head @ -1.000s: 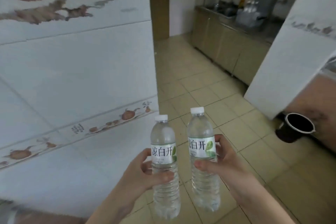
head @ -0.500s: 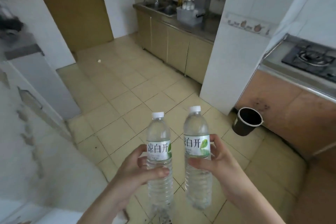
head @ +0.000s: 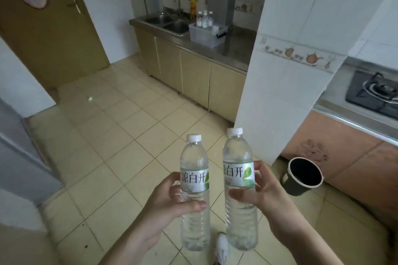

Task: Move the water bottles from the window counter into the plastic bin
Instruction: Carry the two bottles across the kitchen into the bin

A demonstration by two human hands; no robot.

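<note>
I hold two clear water bottles upright in front of me, each with a white cap and a white-green label. My left hand [head: 167, 204] grips the left bottle [head: 194, 163] around its middle. My right hand [head: 266, 197] grips the right bottle [head: 237, 157] the same way. Far across the kitchen, a clear plastic bin [head: 205, 33] with a black handle stands on the steel counter beside the sink. Several more bottles [head: 204, 18] stand inside it.
A tiled floor lies between me and the counter. A white tiled pillar [head: 286, 60] rises on the right, with a black bucket [head: 303, 175] at its foot. A gas stove [head: 374, 90] sits on the right counter. A brown door [head: 49, 28] is at back left.
The view has swung right, away from the tiled wall, and the sink counter with the bin now shows ahead. Both hands keep their bottles upright; the bottles have drawn slightly apart.
</note>
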